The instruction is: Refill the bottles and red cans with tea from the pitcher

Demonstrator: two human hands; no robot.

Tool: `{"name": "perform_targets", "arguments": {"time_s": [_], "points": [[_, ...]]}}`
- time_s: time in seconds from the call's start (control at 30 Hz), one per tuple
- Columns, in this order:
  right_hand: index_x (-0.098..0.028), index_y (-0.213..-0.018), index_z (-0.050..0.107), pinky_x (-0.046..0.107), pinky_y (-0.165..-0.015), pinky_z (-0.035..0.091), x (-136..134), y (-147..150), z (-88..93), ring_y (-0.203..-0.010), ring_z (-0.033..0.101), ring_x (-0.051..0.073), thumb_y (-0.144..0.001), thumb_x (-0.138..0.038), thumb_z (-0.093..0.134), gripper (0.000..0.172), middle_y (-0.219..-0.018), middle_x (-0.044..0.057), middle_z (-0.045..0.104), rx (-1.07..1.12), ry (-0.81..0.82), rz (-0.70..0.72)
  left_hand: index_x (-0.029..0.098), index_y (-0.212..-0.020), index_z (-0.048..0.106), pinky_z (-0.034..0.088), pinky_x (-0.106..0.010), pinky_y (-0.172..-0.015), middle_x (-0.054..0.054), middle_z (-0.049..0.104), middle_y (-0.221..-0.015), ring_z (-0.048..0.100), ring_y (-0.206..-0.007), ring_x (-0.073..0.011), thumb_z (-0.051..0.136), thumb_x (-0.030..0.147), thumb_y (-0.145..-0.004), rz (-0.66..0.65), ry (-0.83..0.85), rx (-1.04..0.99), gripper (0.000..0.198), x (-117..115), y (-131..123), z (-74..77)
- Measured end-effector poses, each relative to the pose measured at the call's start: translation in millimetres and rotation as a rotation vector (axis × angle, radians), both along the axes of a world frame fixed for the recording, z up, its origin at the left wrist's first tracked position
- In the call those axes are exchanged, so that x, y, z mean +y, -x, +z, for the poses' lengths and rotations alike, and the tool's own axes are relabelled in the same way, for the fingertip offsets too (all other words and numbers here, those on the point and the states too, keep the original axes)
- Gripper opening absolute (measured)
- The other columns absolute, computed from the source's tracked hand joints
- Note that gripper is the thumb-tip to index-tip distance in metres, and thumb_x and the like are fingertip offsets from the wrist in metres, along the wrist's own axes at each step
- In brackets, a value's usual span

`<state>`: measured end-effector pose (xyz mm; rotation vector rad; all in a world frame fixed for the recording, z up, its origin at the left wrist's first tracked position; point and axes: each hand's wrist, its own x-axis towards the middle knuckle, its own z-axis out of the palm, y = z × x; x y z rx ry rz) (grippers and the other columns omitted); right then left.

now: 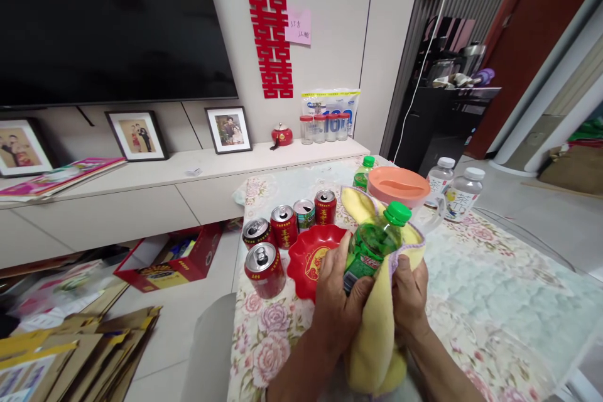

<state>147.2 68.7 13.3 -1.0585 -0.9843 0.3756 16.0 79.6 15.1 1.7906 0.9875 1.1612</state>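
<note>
My left hand is wrapped round a green plastic bottle with a green cap, tilted above the table. My right hand grips a yellow cloth with a purple edge, which drapes behind and beside the bottle and hangs down in front of me. Just left of my left hand lies a red scalloped plate, partly covered by that hand. Several drink cans stand around the plate's left and far side, among them a red can nearest me and a green can.
Beyond the bottle stand a clear pitcher with an orange lid, another green bottle and two white-capped bottles. A flowered cloth covers the table. Behind is a low cabinet with picture frames and jars. Flattened cardboard lies on the floor.
</note>
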Motion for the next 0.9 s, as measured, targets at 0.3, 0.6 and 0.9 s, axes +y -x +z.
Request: {"name": "perform_targets", "arguments": {"time_s": [0.3, 0.6, 0.9], "points": [[-0.019, -0.138, 0.057, 0.045, -0.115, 0.047, 13, 4, -1.8, -0.129, 0.061, 0.031, -0.093, -0.059, 0.065, 0.061, -0.139, 0.013, 0.064, 0.017, 0.050, 0.389, 0.026, -0.158, 0.042, 0.026, -0.050, -0.129, -0.010, 0.044, -0.164, 0.035, -0.155, -0.0314, 0.042, 0.053, -0.104, -0.008, 0.192, -0.286, 0.060, 0, 6, 6.2], [-0.021, -0.151, 0.045, 0.047, -0.117, 0.040, 19, 0, 7.4, -0.136, 0.052, 0.033, -0.089, -0.059, 0.070, 0.077, -0.150, 0.013, 0.052, -0.328, 0.225, 0.569, 0.021, -0.150, 0.051, 0.040, -0.047, -0.122, -0.012, 0.055, -0.156, 0.052, -0.144, -0.0310, 0.054, 0.056, -0.099, 0.103, 0.339, -0.563, 0.062, 15, 9, 11.5], [-0.024, -0.148, 0.052, 0.043, -0.115, 0.041, 17, -3, 6.1, -0.132, 0.052, 0.031, -0.096, -0.056, 0.061, 0.062, -0.143, 0.010, 0.054, -0.450, 0.146, 0.474, 0.021, -0.141, 0.056, 0.041, -0.045, -0.120, -0.012, 0.061, -0.149, 0.056, -0.139, -0.0295, 0.052, 0.064, -0.097, 0.066, 0.405, -0.485, 0.062, 18, 13, 17.0]]}}
